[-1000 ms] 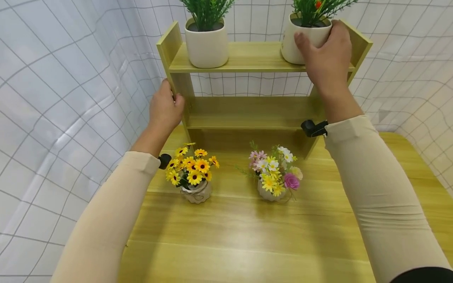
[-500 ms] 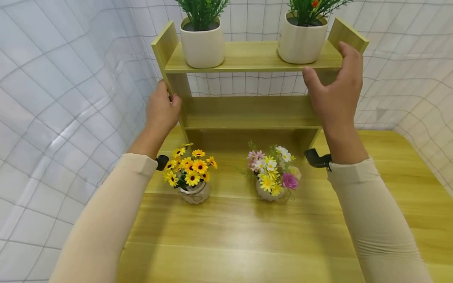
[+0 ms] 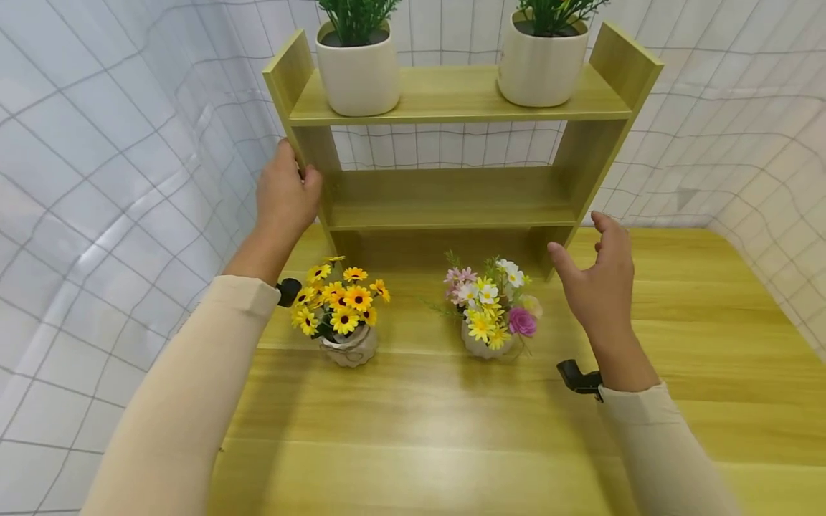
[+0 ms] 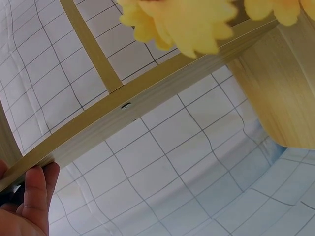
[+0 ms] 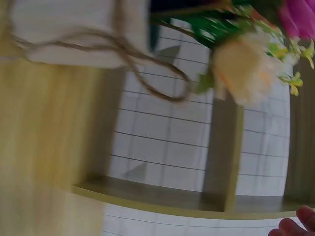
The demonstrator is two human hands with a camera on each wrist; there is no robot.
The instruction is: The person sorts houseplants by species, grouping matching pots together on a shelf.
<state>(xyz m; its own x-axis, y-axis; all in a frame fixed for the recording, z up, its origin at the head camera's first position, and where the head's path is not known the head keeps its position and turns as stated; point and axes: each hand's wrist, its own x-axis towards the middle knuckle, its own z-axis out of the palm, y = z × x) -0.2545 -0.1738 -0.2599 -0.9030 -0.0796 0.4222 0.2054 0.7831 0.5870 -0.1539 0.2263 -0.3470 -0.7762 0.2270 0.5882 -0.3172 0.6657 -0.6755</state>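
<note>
While the left hand (image 3: pixel 284 197) is gripping the shelf (image 3: pixel 452 197) at the left of the frame, the right hand (image 3: pixel 596 287) is hanging free at the right, thumb and fingers spread apart and holding nothing. The left hand is clasping the left panel (image 3: pixel 293 72) between its thumb and curled fingers, probably so that the shelf is standing steady on the counter (image 3: pixel 419 430). Two plants are resting on the top board (image 3: pixel 448 93), the left plant (image 3: pixel 358 75) at upper left and the right plant (image 3: pixel 543 68) at upper right, perhaps for an even look. Below, the yellow flowers (image 3: pixel 342 301) and the mixed flowers (image 3: pixel 487 308) are sitting well apart in front of the shelf, seemingly echoing that pairing.

The shelf is filling the upper middle of the frame, between the hands. Its left panel is lying within the left hand's grasp; its right panel (image 3: pixel 629 68) is sloping down just beside the right thumb, though whether they are touching, one cannot tell. The mixed flowers are standing left of the right hand and a little lower, clear of it; the yellow flowers are standing below the left hand, towards the lower left.
</note>
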